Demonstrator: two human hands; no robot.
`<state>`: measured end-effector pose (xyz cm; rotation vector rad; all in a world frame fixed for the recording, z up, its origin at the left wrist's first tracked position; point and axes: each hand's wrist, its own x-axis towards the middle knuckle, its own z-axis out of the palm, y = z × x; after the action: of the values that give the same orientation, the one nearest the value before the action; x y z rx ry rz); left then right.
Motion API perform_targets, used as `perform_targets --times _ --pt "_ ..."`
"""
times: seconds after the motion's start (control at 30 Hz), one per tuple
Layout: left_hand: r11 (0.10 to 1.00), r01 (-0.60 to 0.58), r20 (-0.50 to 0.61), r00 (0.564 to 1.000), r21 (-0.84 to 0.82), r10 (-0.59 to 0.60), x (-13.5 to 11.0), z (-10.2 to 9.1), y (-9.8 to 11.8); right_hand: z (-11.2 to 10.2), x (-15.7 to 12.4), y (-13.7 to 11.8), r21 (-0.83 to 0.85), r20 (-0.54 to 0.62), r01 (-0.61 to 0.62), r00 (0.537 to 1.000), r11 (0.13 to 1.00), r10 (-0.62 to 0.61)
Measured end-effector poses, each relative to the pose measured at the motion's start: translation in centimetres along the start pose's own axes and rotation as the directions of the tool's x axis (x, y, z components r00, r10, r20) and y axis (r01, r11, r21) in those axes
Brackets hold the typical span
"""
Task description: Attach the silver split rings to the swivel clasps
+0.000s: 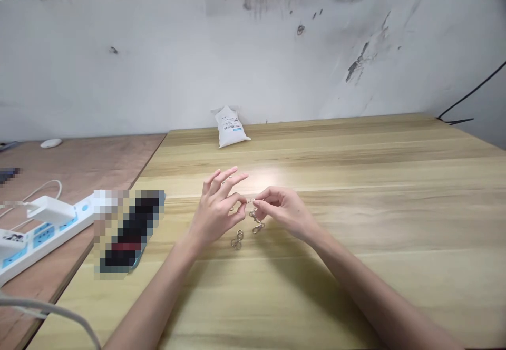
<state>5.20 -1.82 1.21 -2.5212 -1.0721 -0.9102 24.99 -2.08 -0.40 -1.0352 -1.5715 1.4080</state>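
Note:
My left hand [216, 208] and my right hand [282, 210] meet above the light wood-grain table [356, 181]. Between their fingertips is a small metal keychain piece [250, 201], pinched by my right hand and touched by my left thumb and finger. A silver snap hook [258, 227] hangs or lies just below it, linked by a short chain [253, 215]. Near my left wrist lie small metal split rings [236, 240]. A small metal bit [226, 181] shows behind my left fingers.
A white sachet [230, 127] leans against the stained wall at the back. To the left lie a white power strip [47, 234], cables, a pixelated object [130, 231] and a lower brown wooden board [87, 168] with a white computer mouse [51, 143].

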Motion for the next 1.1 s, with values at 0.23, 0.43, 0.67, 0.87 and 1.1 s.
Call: perform_targets --times 0.23,0.43,0.67,0.87,1.1 --pt "0.997 0.081 0.030 0.996 0.007 -0.081 -0.1 -0.2 -0.7 -0.1 -0.4 0.0 -0.552 0.255 0.491 0.869 0.674 -0.424" --pt "0.998 0.041 0.014 0.999 -0.049 -0.040 0.0 -0.2 -0.4 -0.1 -0.2 0.8 -0.544 -0.004 0.275 0.944 0.793 -0.330" --pt "0.996 -0.016 0.005 1.000 -0.091 0.017 0.1 -0.1 0.4 -1.1 0.3 0.4 -0.512 0.231 0.473 0.880 0.717 -0.415" --pt "0.993 0.032 0.104 0.994 -0.112 -0.021 -0.1 0.2 0.2 -3.3 0.5 0.5 -0.782 0.314 0.448 0.883 0.432 -0.348" --pt "0.987 0.067 0.240 0.970 -0.146 -0.031 -0.4 0.7 0.0 -3.5 0.3 -0.4 -0.770 0.204 0.415 0.880 0.484 -0.429"
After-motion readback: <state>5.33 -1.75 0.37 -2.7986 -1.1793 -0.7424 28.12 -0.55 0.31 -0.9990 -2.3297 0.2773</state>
